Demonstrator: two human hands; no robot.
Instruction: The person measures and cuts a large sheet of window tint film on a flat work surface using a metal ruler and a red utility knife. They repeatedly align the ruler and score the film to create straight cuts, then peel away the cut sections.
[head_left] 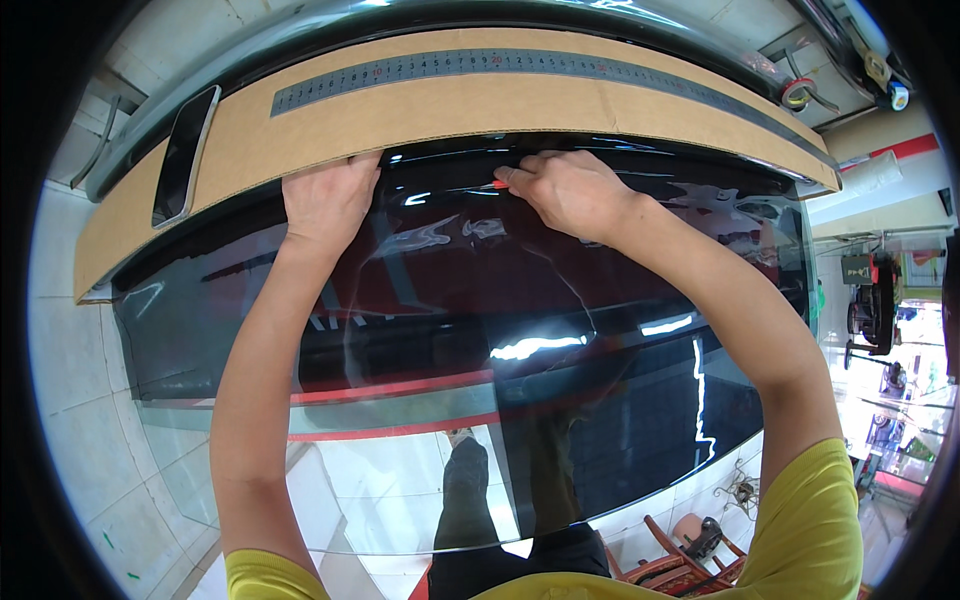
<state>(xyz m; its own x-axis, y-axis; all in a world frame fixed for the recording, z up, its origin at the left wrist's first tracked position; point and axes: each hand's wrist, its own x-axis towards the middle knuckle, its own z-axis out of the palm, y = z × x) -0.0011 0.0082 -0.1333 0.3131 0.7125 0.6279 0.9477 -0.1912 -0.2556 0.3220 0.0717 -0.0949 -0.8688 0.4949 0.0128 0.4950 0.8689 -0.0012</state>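
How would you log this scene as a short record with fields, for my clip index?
Left hand: by the near edge of the cardboard strip, fingertips partly hidden
Right hand: holding a small red tool, contact with dark glossy sheet unclear
On cardboard: metal ruler; phone left of it, screen dark

Small tool [499,185]: red part showing at fingertips of right hand [572,196], remainder largely hidden; thin pale end directed left, close to film's upper margin. Film [630,400]: dark, glossy, spread over pane, crinkled in patches near top; left hand [332,203] at upper margin. Glass pane [195,480]: broad, transparent, curved along lower edge, lower-left portion lighter.
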